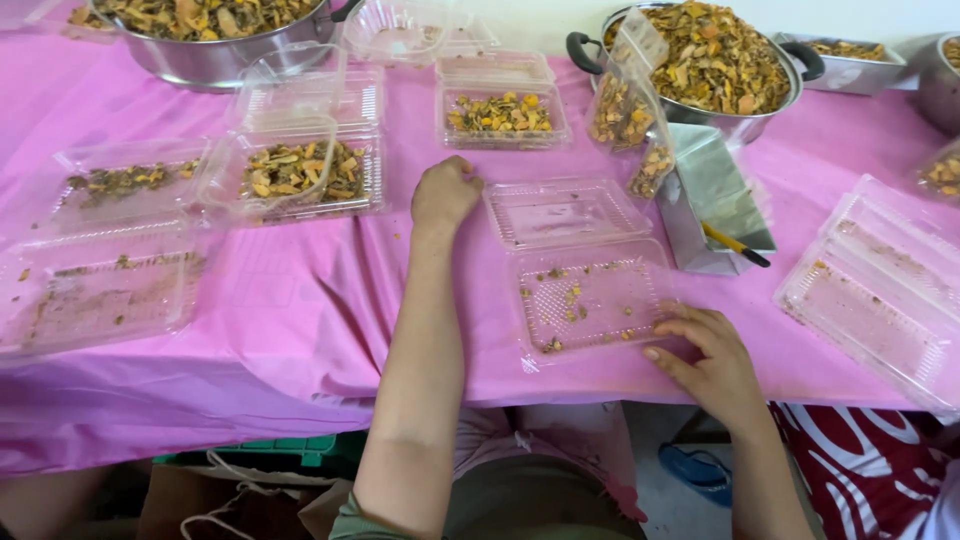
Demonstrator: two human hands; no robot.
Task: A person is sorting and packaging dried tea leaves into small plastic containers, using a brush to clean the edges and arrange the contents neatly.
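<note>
An open clear plastic clamshell box (590,300) lies in front of me on the pink tablecloth (300,320), with a few yellow-brown dried pieces scattered in its near half. My right hand (705,355) rests at the box's near right corner, fingertips touching its rim. My left hand (445,192) is curled in a loose fist on the cloth, just left of the box's raised lid (565,212); it appears to hold nothing.
Several clear boxes stand around: one filled (503,115), two partly filled at left (300,170), empty ones at far left (95,290) and right (880,290). Big metal pots of dried pieces (715,60) (215,30) stand at the back. A metal scoop (710,195) holds a pencil.
</note>
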